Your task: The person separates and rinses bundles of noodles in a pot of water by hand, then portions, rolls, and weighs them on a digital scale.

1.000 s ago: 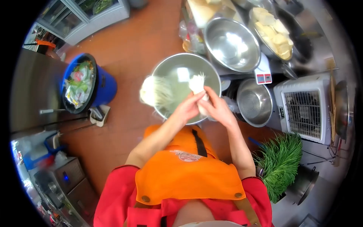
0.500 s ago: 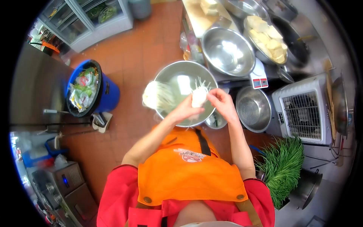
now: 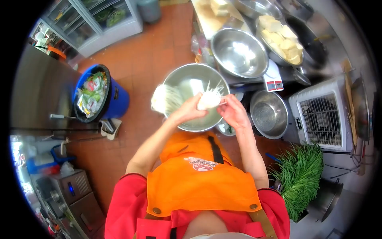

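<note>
Over the right part of a large metal bowl (image 3: 179, 75), my left hand (image 3: 190, 108) is closed on a white bundle (image 3: 209, 99) with thin strands sticking out at its top. My right hand (image 3: 234, 111) is beside the bundle, its fingertips pinching a thin white strand at the bundle's right side. A larger pale heap of fine strands (image 3: 164, 99) hangs over the bowl's left rim. Part of the bowl's inside is hidden behind my hands.
An empty-looking steel bowl (image 3: 239, 52), a bowl of pale chunks (image 3: 280, 40) and a scale (image 3: 273, 79) stand at upper right. A perforated bowl (image 3: 269, 114), a heater (image 3: 320, 113) and green stalks (image 3: 300, 179) are right. A blue bin (image 3: 119, 97) stands left.
My right hand has moved off the bundle's base to its right side, and the bundle now rests in my left hand alone. The view has shifted slightly.
</note>
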`<action>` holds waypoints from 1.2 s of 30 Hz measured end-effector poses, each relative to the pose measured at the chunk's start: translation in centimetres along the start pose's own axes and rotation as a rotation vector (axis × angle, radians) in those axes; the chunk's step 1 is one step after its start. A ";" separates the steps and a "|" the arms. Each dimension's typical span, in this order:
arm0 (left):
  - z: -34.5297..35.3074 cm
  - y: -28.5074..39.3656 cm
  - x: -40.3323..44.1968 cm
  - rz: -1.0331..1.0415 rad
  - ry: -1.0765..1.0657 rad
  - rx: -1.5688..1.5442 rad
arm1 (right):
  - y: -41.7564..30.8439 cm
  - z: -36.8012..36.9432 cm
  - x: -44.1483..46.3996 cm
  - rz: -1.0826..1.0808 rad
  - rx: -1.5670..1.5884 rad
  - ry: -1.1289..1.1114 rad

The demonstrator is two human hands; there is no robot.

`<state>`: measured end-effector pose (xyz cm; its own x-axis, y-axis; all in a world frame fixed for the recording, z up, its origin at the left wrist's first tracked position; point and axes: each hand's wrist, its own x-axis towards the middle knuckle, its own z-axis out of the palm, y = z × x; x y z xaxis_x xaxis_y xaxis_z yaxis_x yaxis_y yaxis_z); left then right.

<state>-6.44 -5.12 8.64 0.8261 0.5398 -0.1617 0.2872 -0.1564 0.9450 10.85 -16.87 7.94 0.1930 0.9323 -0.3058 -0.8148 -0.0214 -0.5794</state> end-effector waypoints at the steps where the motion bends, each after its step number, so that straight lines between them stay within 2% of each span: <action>1: -0.3 0.0 0.0 0.023 0.015 0.055 | 0.0 0.5 -0.1 0.009 0.058 0.030; 4: -0.6 -0.9 0.2 0.088 -0.029 0.090 | 0.3 0.7 0.3 0.057 0.224 -0.022; 7: -1.6 -1.2 0.2 0.139 -0.060 0.221 | -0.2 0.3 0.6 0.117 0.093 -0.185; 11: -4.0 -1.1 0.1 0.364 -0.063 0.514 | -2.3 0.9 0.4 0.265 -0.373 -0.126; 16: -6.0 0.4 0.7 0.523 -0.105 0.707 | -4.8 1.3 0.5 0.409 -0.538 -0.128; 18: -5.5 1.3 0.9 0.306 -0.139 0.565 | -5.6 1.4 0.9 0.475 -0.500 -0.182; 19: -5.0 1.6 1.0 0.199 -0.154 0.494 | -5.3 1.8 0.7 0.388 -0.391 -0.201; 22: -3.6 2.0 0.9 -0.065 -0.149 -0.053 | -3.5 3.5 0.8 0.106 -0.083 -0.243; 24: -1.8 0.2 1.0 -0.012 -0.105 -0.376 | -2.1 3.9 1.3 -0.107 0.102 -0.235; 25: -0.9 0.1 0.9 -0.004 -0.091 -0.483 | -1.2 4.0 1.8 -0.154 0.187 -0.117; 26: -0.2 -0.1 0.9 0.002 -0.078 -0.590 | -0.5 3.9 2.0 -0.164 0.257 -0.096; 29: 0.8 -0.9 1.5 -0.022 0.049 -0.496 | 0.6 3.5 2.9 -0.141 0.513 -0.032; 32: -1.0 1.1 1.5 -0.144 0.024 0.034 | 1.1 1.6 3.2 -0.081 0.368 -0.096; 33: -1.3 0.5 1.7 -0.025 0.022 0.106 | 0.8 1.6 3.0 -0.008 0.354 0.004; 35: -1.8 -1.5 1.8 0.209 0.023 0.246 | -0.2 1.9 2.1 0.084 0.253 0.022; 36: -2.3 -1.2 1.5 0.224 0.000 0.306 | -0.7 1.8 1.8 0.132 0.202 0.030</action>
<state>-6.67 -2.21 7.89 0.8850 0.4640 0.0389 0.2311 -0.5102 0.8285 10.74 -14.55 9.20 0.0911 0.9151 -0.3928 -0.9261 -0.0672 -0.3713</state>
